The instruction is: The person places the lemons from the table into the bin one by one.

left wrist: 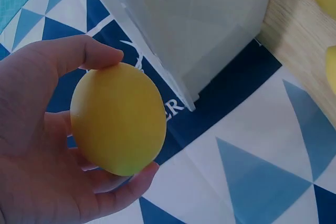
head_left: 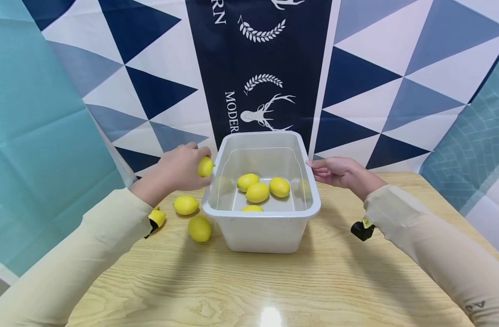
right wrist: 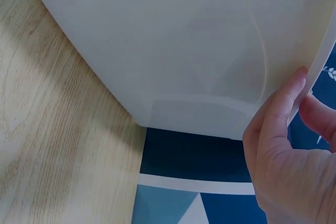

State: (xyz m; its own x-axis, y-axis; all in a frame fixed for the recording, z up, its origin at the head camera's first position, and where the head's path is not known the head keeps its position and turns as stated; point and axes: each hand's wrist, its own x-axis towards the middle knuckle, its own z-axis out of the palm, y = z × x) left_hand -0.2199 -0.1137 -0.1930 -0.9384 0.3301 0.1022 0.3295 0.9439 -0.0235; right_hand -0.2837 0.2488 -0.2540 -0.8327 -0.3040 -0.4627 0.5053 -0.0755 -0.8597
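Observation:
My left hand [head_left: 183, 168] holds a lemon [left wrist: 119, 119] between thumb and fingers, just outside the left rim of a white plastic bin [head_left: 260, 231]. In the left wrist view the thumb lies over one end of the lemon and the fingertips curl under the other. On the opposite side, my right hand [head_left: 335, 171] pinches the bin's right rim, with the thumb on one face and fingers [right wrist: 281, 103] against the outer wall. Several lemons [head_left: 257, 192] lie on the bin's floor, the nearest partly hidden by the front rim.
Left of the bin, two lemons, one farther back [head_left: 185, 205] and one nearer [head_left: 200, 228], rest on the wooden table [head_left: 249, 286]. More yellow [head_left: 157, 218] shows beside the left sleeve. Behind the bin hangs a patterned cloth [head_left: 261, 59] with triangles and a deer print.

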